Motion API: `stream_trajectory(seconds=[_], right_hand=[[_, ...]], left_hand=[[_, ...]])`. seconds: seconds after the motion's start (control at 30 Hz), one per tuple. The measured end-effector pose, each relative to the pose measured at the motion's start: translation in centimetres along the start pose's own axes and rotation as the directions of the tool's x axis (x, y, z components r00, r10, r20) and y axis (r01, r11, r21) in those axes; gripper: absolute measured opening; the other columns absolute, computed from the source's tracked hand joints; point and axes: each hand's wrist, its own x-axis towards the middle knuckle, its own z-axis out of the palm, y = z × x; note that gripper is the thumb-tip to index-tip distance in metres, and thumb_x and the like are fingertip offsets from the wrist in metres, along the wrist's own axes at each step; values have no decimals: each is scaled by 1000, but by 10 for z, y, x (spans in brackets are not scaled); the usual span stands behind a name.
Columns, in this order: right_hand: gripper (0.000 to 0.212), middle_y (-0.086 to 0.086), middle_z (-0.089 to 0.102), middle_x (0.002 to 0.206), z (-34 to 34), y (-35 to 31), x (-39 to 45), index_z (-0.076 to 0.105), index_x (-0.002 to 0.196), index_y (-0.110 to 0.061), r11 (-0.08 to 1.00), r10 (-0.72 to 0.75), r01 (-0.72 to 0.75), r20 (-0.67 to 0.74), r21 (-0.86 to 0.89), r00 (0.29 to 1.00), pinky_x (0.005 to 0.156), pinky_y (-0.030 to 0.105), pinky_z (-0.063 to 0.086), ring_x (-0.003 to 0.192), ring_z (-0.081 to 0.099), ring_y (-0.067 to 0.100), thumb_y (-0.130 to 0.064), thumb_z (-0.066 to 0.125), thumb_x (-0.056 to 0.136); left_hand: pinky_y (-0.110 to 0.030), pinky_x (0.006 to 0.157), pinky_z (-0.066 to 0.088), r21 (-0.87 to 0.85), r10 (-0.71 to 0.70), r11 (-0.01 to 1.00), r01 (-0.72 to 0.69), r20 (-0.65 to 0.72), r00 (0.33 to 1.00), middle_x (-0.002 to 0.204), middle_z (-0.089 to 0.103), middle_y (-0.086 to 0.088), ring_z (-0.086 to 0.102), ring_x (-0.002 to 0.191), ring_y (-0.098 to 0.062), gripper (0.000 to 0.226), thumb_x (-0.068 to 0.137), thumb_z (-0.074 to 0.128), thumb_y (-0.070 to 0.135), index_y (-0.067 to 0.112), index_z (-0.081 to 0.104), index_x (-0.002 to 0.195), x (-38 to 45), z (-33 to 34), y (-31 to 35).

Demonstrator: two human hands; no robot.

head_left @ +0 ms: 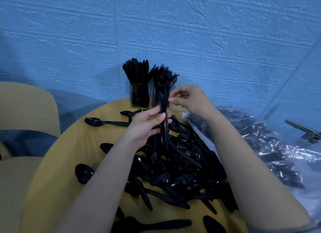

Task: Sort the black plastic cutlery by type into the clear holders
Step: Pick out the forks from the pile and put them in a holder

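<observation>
Progress: well under way but far from finished — two clear holders at the table's [57,163] twelve o'clock edge already bristle with cutlery, while a big loose pile [178,168] covers the middle of the table.
Left holder [139,96]: packed with upright black pieces with flat, blunt tops — knives, I would judge, though the tops blur together.
Middle holder [159,95]: full of forks, tines up and plain to see.
Third holder: a clear edge shows at about one o'clock from the forks, behind the right hand; what it holds I cannot tell.
Left hand [147,125]: fingers and thumb curled round a small upright bunch of cutlery [164,128], held above the far end of the pile, just in front of the fork holder.
Right hand [189,99]: raised at one o'clock from the left hand, fingertips drawn together right at the top of the bunch — whether they actually pinch a piece I cannot tell.
Left to do: the pile is mixed, with spoons [97,122] scattered out toward nine and seven o'clock.
Off to three o'clock: clear plastic bags [271,145] with more black cutlery inside.
At nine o'clock: a tan chair [26,107].
</observation>
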Motion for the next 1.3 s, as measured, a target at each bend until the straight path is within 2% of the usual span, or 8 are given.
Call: stream_trajectory(seconds=[0.23,0.57,0.67,0.77,0.87,0.97,1.13,1.3], right_hand=[[9,0,66,83,-25,14,-14,74,88,-15,760,287,-52,263,-647,921,66,17,44,82,58,12,-15,75,79],[47,8,55,128,-8,3,-49,55,124,-12,391,479,66,264,-918,837,76,32,40,114,56,29,-38,66,86],[40,8,64,109,-5,-3,-51,57,117,-7,407,511,38,262,-913,819,74,31,41,107,61,26,-33,66,88],[21,-3,61,52,-1,2,-51,53,93,-2,444,541,-10,260,-896,800,74,28,45,69,69,7,-23,60,92],[18,0,64,52,-1,8,-51,49,77,-10,520,557,-73,274,-851,784,66,26,49,32,54,3,-16,55,93],[7,1,66,57,-7,7,-55,58,87,-11,598,498,-113,257,-794,828,46,19,47,42,60,11,-9,52,89],[12,4,62,70,-12,12,-62,60,91,-12,601,419,-95,212,-794,883,72,33,56,60,62,21,-5,50,87],[35,6,52,98,-15,11,-70,59,108,-10,527,416,-68,188,-847,890,76,35,46,98,59,30,-36,67,85]], left_hand=[[-23,63,57,-45,-59,997,57,-34,998,93,66,-6,69,74,-9,34,96,49,3,1,52,129,2,4,-6],[-27,67,60,-64,-123,990,123,-7,992,96,64,-6,66,83,-15,22,98,42,-1,14,59,96,-1,15,-4],[-29,69,60,-66,-124,990,124,3,992,97,64,-6,66,84,-16,22,98,43,0,16,57,93,-2,16,-3],[-29,69,60,-52,-123,991,124,21,992,99,64,-6,68,83,-14,20,98,44,1,14,59,98,-2,16,-3],[-28,67,60,-61,-129,990,131,28,991,99,64,-6,69,80,-14,19,98,44,0,11,59,103,-3,17,-2],[-27,65,59,-49,-130,990,132,40,991,99,64,-6,69,80,-13,27,98,44,1,2,53,123,-6,19,-2],[-27,66,59,-55,-130,990,132,46,990,99,64,-6,67,83,-14,23,98,43,0,5,56,116,-14,23,2],[-28,66,60,-105,-110,988,113,33,993,93,62,-6,64,80,-13,22,98,42,-1,9,61,99,-28,26,6]])
